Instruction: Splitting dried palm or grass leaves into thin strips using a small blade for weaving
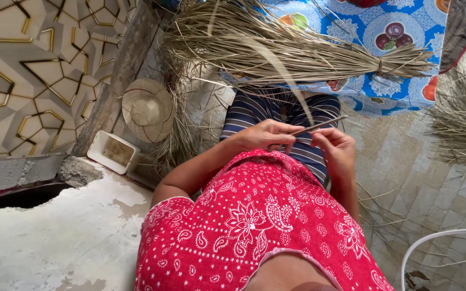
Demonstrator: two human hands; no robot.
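The long, pale dried palm-leaf strip (319, 125) lay between both hands over her lap, its long axis running from eight o'clock up to two. The left hand (268, 134) pinched its near end; the right hand (334, 146) gripped it just beside, equally close.

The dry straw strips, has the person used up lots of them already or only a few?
Done: one round woven straw disc lies by the wall. In hand: the left hand and right hand both pinch a single thin dry strip. Left: a big tied bundle of dry straw strips still lies across the lap, with more loose straw on the floor, so probably most remains.
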